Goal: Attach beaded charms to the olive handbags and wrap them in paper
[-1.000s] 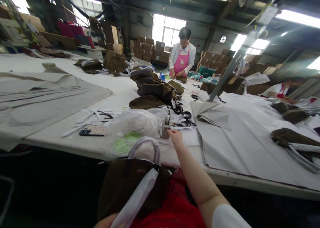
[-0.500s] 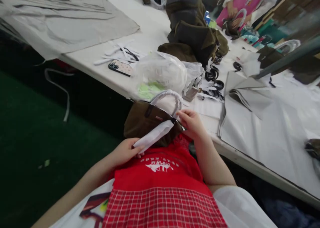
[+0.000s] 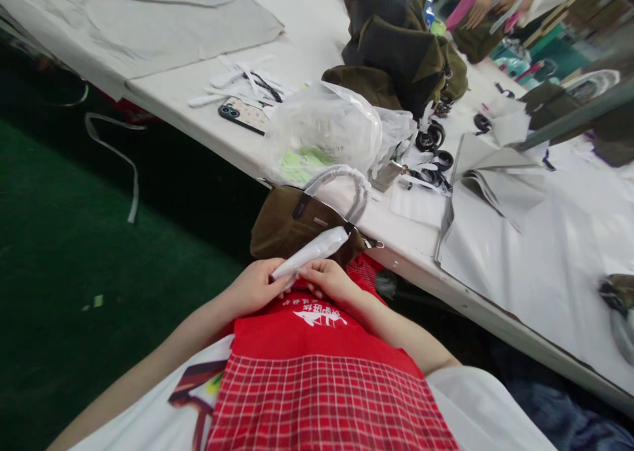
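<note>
A brown handbag [image 3: 277,230] leans against the table edge in front of my red apron. One of its handles [image 3: 364,190] arches up, covered in pale wrapping. The nearer handle, covered in a white wrapper [image 3: 317,247], slants down toward me. My left hand [image 3: 257,284] grips the lower end of this wrapped handle. Just to the right, my right hand [image 3: 324,279] is closed with its fingertips pinching the wrapper's lower edge, close to the left fingers. The fingertips of both hands are partly hidden.
On the table [image 3: 193,131] lie a phone [image 3: 244,114], white strips, a clear plastic bag [image 3: 327,131], black rolled straps [image 3: 430,137] and grey sheets [image 3: 500,220]. More brown bags [image 3: 396,55] are piled behind. A co-worker's hands [image 3: 480,8] handle another bag at the far right.
My right hand has moved from the handle's upper end near the bag down and left to beside my left hand. The wrapper now looks narrower and closed around the handle.
</note>
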{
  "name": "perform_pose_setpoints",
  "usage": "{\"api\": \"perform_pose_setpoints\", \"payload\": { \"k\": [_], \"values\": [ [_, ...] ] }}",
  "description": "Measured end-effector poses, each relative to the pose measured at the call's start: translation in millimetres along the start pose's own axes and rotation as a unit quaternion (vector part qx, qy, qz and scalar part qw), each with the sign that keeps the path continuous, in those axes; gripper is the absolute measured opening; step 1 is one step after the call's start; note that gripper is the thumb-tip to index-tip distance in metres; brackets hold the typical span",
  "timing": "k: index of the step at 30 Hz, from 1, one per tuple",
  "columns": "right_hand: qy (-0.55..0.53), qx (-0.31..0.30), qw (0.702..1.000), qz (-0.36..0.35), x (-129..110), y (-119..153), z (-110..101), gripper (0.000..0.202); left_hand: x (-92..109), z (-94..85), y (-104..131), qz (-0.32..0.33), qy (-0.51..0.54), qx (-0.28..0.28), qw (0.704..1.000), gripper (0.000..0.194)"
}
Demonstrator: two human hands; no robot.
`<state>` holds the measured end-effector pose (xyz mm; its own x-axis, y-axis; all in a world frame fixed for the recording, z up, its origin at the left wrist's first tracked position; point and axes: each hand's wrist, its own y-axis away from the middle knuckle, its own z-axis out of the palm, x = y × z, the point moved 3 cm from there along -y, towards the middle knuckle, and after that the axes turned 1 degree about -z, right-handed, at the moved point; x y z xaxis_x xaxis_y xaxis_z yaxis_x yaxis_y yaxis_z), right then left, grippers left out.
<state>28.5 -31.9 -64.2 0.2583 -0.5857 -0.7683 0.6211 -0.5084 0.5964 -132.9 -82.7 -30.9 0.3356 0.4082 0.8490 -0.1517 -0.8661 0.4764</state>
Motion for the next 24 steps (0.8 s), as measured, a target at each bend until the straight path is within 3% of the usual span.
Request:
{"api": "perform_pose_setpoints", "payload": {
  "k": [12, 18, 21, 24],
  "values": [
    [0.090, 0.004, 0.996, -0.003, 3.5, -5.1, 2.1, 0.047, 10.2, -1.6, 5.9, 0.069, -0.099, 0.052, 0.991, 0.021],
    [0.092, 0.015, 0.996, -0.009, 8.1, -7.8, 4.0, 0.058, 3.9, 3.2, 6.9, -0.014, 0.147, 0.044, 0.988, 0.019],
    [0.070, 0.015, 0.996, -0.045, 8.4, -7.5, 4.5, 0.057, 0.4, 6.1, 6.1, -0.060, 0.276, 0.030, 0.959, 0.025],
    [0.030, 0.026, 0.996, -0.081, 9.1, -6.9, 3.2, 0.051, -3.0, 7.2, 5.5, -0.121, 0.398, 0.028, 0.909, 0.026]
  ]
}}
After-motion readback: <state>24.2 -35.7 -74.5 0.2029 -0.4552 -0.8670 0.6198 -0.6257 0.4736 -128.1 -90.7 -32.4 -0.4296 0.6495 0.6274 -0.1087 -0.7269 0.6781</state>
